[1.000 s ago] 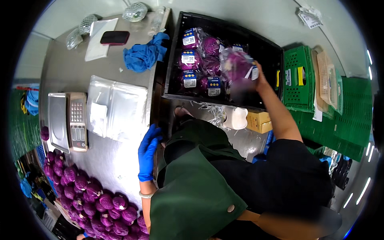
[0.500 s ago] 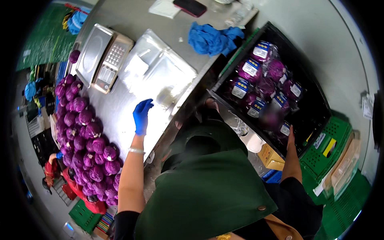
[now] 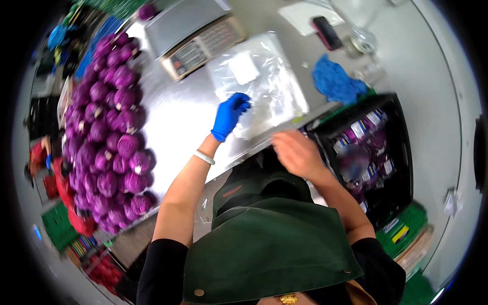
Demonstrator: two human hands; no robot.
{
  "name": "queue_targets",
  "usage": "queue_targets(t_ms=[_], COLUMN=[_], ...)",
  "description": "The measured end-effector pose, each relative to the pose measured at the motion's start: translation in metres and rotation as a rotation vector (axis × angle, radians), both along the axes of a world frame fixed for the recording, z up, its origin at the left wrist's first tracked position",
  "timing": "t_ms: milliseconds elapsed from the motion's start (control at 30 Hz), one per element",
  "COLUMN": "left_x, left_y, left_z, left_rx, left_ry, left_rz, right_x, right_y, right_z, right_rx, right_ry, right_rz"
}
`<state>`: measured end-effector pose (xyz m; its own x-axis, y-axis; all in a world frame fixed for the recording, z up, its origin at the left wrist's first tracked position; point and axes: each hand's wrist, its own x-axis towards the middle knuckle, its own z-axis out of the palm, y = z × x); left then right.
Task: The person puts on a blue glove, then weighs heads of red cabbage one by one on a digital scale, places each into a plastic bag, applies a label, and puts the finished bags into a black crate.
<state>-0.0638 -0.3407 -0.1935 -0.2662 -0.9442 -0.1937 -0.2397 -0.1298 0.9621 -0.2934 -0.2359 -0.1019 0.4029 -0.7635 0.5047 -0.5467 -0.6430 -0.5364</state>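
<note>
Both hands empty: gloved left hand touches plastic bags; bare right hand open, beside crate.

A stack of clear plastic bags is laid flat on the steel table, between the scale and the blue cloth. A small white slip is seen on top, and the near edge is touched by the gloved left hand

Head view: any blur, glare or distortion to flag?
Head view: right hand is motion-blurred; the gloved left hand is sharper. Glare streaks the steel table and clear plastic bags. Fisheye bends the black crate and scale; corners are black.
</note>
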Motion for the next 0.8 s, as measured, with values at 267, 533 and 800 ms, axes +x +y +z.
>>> queue_targets(t_ms=[267, 533, 800], left_x=[0.106, 0.15, 0.188], left_y=[0.091, 0.15, 0.15], left_z=[0.018, -0.014, 0.007], left_rx=[-0.517, -0.268, -0.405], left_ry=[-0.558, -0.533, -0.299], left_rz=[-0.002, 0.264, 0.483], right_x=[0.109, 0.334, 0.628], right_y=[-0.064, -0.076, -0.018], right_z=[-0.089, 0.015, 0.004], right_rx=[0.309, 0.314, -0.337], right_ry=[0.681, 0.177, 0.273], right_rz=[0.178, 0.633, 0.935])
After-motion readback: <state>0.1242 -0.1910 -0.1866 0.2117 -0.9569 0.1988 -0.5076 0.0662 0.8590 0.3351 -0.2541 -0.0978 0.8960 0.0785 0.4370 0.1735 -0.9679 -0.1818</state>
